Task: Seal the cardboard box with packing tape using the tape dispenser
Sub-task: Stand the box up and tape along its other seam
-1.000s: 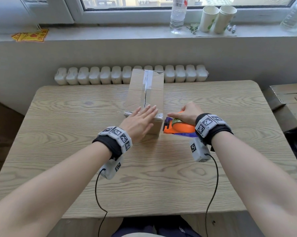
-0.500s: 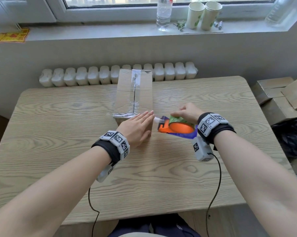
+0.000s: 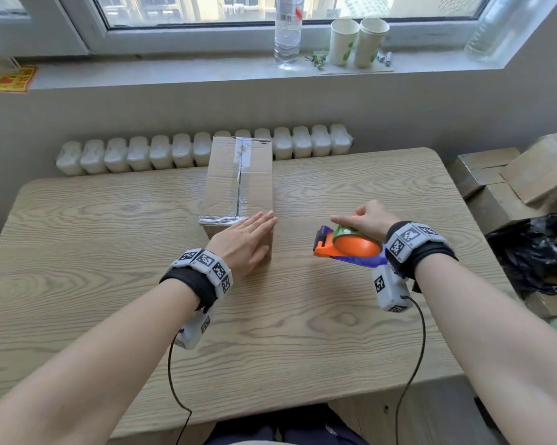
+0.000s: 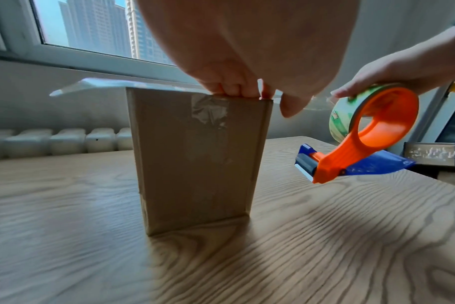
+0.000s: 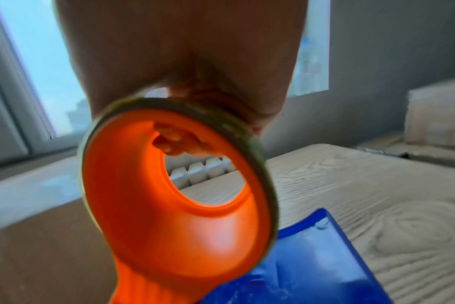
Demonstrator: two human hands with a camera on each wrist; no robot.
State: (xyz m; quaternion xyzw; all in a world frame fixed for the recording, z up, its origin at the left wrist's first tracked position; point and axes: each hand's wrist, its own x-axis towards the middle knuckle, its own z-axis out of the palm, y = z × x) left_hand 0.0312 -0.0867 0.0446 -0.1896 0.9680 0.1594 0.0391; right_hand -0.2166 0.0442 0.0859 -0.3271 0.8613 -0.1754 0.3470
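Observation:
A tall cardboard box (image 3: 238, 184) stands on the wooden table (image 3: 78, 239), with clear tape along its top seam and a strip across the near edge. In the left wrist view the box (image 4: 195, 156) has a tape end stuck down its near face. My left hand (image 3: 248, 239) lies flat on the box's near right corner, fingers straight. My right hand (image 3: 367, 220) grips the orange and blue tape dispenser (image 3: 347, 247) by its roll, held in the air to the right of the box and apart from it. The dispenser (image 4: 361, 133) points its toothed blade at the box.
A white radiator (image 3: 142, 154) runs behind the table. On the windowsill stand a water bottle (image 3: 288, 30) and two paper cups (image 3: 359, 40). Stacked cardboard boxes (image 3: 511, 175) and a black bag (image 3: 537, 252) lie off the table's right edge.
My right hand has pulled the dispenser away from the box to the right. My left hand has stayed pressed on the box's near corner.

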